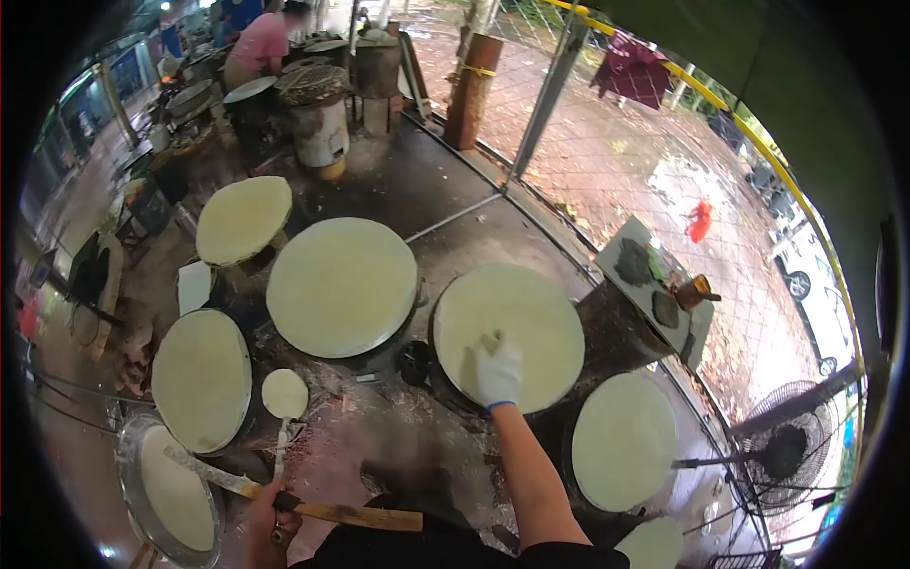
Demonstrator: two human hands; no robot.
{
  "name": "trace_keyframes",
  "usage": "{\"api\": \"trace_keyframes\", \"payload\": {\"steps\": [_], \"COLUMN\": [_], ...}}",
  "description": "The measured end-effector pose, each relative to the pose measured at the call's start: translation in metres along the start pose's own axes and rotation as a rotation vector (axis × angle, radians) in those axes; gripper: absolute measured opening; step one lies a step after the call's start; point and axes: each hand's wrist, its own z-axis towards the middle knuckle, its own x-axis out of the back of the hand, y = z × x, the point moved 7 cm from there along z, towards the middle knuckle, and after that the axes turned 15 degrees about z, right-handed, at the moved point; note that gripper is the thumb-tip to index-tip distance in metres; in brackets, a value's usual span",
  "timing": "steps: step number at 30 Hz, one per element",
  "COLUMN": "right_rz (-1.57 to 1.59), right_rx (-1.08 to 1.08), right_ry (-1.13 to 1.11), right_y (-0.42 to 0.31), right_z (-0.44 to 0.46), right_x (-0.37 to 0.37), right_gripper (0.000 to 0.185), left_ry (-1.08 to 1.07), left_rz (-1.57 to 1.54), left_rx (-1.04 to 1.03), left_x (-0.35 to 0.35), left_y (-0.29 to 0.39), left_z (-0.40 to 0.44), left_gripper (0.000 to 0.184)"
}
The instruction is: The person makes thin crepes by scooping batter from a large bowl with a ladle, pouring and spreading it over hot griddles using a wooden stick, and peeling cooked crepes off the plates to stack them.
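My left hand (270, 522), bare, is closed round the handle of a ladle (285, 393) whose round bowl is coated in pale batter. A long spatula (204, 468) with a wooden handle crosses the same hand, its batter-smeared blade over the rim of a metal basin (128, 465) of batter. My right hand (499, 368), in a white glove, is over a round sheet of pale batter (512, 308) on a griddle. Its fingers look apart and reach towards the sheet; whether they touch it cannot be told. Nothing shows in them.
Several more round griddles coated with batter surround me, including one at centre (341, 284) and one at right (624, 441). A board (628, 237) with small items, a fan (791, 446) and a wire fence line the right side. A person (258, 47) in pink stands far back.
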Motion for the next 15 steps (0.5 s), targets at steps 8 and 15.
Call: {"api": "trace_keyframes", "payload": {"steps": [8, 15], "right_rz": [0.832, 0.827], "right_rx": [-0.506, -0.672], "right_ry": [0.598, 0.342], "right_y": [0.213, 0.225], "right_z": [-0.031, -0.025], "right_x": [0.096, 0.056], "right_gripper": [0.047, 0.032], "left_ry": [-0.151, -0.247], "left_rz": [0.031, 0.081], "left_rx": [-0.034, -0.02], "left_x": [-0.021, -0.047], "left_y": [0.005, 0.002], "left_z": [0.01, 0.01], "left_gripper": [0.021, 0.021]}}
